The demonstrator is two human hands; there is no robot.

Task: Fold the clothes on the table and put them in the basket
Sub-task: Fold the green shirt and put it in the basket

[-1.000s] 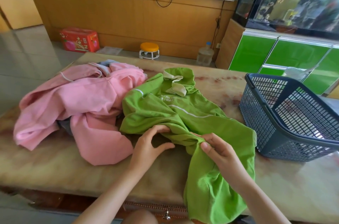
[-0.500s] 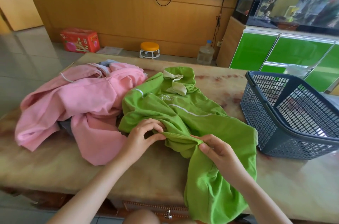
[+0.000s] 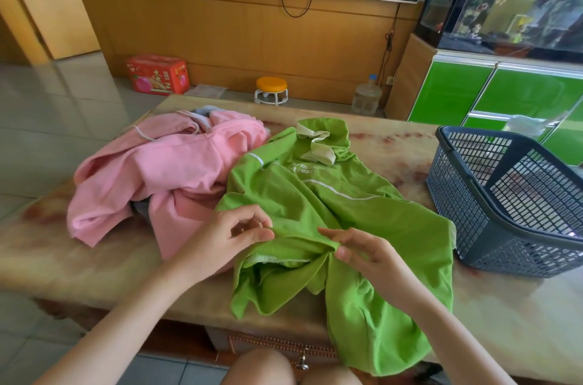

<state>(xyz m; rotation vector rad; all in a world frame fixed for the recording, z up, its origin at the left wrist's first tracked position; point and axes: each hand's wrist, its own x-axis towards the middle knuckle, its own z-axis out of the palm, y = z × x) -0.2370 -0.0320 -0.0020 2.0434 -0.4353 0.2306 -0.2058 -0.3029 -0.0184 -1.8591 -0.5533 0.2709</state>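
Left of the basket (image 3: 467, 211), the left hand (image 3: 227, 238) and right hand (image 3: 369, 258), a little apart, each pinch the green shirt's (image 3: 321, 198) ribbed hem between thumb and forefinger.

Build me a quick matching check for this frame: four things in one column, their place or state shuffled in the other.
Things
1. green top
2. pink garment
3. basket
4. orange stool

Place or state
A. on the floor beyond the table
B. heaped on the table's left side
C. pinched at its edge by the left hand and the right hand
D. standing at the table's right end

Pairs: 1-C, 2-B, 3-D, 4-A
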